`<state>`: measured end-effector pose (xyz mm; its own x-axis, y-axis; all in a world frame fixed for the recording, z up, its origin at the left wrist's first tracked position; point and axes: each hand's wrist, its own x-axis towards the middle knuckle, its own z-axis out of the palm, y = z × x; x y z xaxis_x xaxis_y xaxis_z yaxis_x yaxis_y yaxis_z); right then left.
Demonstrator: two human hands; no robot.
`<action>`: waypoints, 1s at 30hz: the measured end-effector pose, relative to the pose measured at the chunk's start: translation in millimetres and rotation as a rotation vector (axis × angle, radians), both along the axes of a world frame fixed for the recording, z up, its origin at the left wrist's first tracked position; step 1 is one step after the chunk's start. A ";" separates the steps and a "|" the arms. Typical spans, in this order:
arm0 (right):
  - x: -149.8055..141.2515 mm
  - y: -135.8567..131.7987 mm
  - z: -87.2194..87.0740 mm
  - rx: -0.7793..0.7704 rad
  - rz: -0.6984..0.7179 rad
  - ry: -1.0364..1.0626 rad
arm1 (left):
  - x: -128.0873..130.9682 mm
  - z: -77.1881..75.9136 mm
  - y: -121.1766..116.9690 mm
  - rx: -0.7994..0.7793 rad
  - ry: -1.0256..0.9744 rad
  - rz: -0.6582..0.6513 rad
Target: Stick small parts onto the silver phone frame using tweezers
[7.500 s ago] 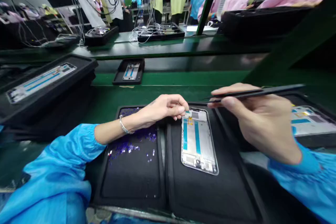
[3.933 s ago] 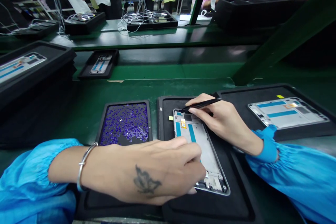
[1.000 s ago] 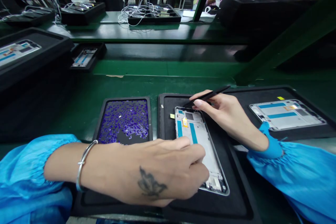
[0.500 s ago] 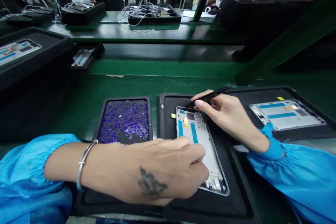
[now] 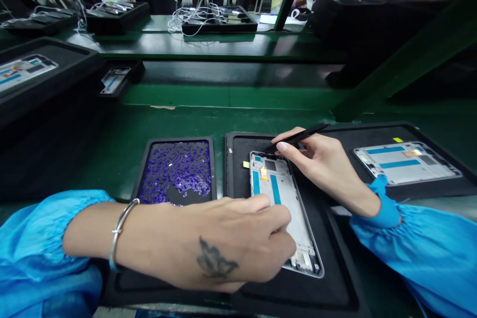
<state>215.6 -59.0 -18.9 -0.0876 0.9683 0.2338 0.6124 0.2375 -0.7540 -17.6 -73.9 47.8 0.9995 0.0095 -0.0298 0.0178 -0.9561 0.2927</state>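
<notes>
A silver phone frame [image 5: 298, 208] with blue adhesive strips and a small yellow piece lies on a black foam tray [image 5: 238, 145]. My right hand [image 5: 316, 159] pinches black tweezers [image 5: 303, 134], their tip at the frame's top edge. Across the frame's left side reaches my left hand [image 5: 242, 243], its fingers curled down and its fingertips hidden beneath it; what they grip, if anything, is out of sight. Beside it, a small black tray [image 5: 213, 159] carries many tiny purple-edged parts [image 5: 175, 169].
Another phone frame [image 5: 406, 161] rests on a foam tray to the right. Stacked black trays [image 5: 48, 89] stand at the left, near a smaller frame [image 5: 115, 79]. A green post [image 5: 406, 54] slants at right. White cables [image 5: 201, 17] lie on the far shelf, with people behind.
Almost nothing differs. Both hands keep their places, with the tweezers still at the frame's top edge; the view has shifted very slightly.
</notes>
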 end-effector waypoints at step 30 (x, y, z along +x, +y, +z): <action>3.9 1.3 -3.3 0.057 0.081 0.005 | -1.5 -1.0 0.1 -0.008 0.003 -0.025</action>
<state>219.5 -57.7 -22.2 -0.1637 0.9432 0.2890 0.5861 0.3286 -0.7406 -19.1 -73.8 46.9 0.9993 -0.0160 -0.0325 -0.0055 -0.9539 0.3000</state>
